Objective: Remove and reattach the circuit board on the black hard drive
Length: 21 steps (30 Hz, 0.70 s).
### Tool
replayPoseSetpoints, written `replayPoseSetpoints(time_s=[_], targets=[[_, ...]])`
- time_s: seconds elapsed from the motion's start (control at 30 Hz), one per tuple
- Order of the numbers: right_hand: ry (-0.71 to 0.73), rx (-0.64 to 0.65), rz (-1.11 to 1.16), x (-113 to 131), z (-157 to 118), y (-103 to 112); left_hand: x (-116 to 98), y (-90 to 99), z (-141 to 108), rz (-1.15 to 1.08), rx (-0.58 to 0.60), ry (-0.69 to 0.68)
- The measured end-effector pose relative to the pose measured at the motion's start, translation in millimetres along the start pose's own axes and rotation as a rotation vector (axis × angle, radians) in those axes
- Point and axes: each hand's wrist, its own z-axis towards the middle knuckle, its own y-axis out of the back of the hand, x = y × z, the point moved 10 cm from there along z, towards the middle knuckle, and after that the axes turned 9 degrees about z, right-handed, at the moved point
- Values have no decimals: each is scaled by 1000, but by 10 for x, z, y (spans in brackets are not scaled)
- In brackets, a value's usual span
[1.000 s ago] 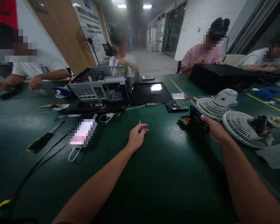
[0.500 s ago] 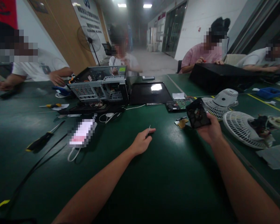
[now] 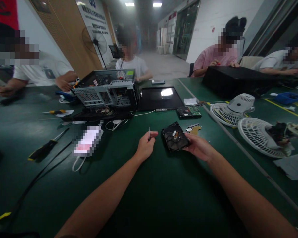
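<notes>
Near the middle of the green table [image 3: 139, 185], my left hand [image 3: 146, 145] is closed round a thin pointed metal piece [image 3: 149, 133] that sticks up from the fingers. To its right, my right hand [image 3: 197, 145] grips the right edge of a black hard drive case [image 3: 175, 137], held tilted with its inner side showing. A small gold and silver part [image 3: 194, 129] lies on the table just behind the right hand. Further back rests a drive with a green circuit board [image 3: 189, 112]. The left hand and the case are apart.
An opened computer case [image 3: 106, 94] stands at the back left, beside a black panel [image 3: 160, 98]. A phone [image 3: 88, 140] and a screwdriver [image 3: 46, 148] lie left. White fan parts [image 3: 258, 137] lie right. Several people sit around, one near a black box [image 3: 235, 81].
My right hand has brought the black case left and slightly down, closer to my left hand, uncovering the small gold part. My left hand has shifted slightly left, its metal piece now more upright.
</notes>
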Motion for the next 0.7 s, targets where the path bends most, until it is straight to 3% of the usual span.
replayPoseSetpoints(time_s=[0.17, 0.33, 0.43, 0.5, 0.57, 0.63, 0.7], targets=[[39, -35, -331, 121, -90, 104, 92, 30, 54, -72, -3, 39], [-131, 131, -600, -160, -222, -160, 132, 26, 96, -182, 11, 75], [-153, 189, -832, -120, -286, -171, 129, 38, 93, -249, 8, 95], [-28, 137, -1029, 184, -272, 12, 136, 40, 91, -277, 7, 110], [187, -136, -1259, 717, -254, 416, 151, 38, 91, -284, 5, 121], [222, -411, -1492, 1095, -255, 890, 164, 33, 92, -281, 5, 124], [178, -470, -1590, 1224, -190, 1223, 172, 27, 93, -276, 8, 121]])
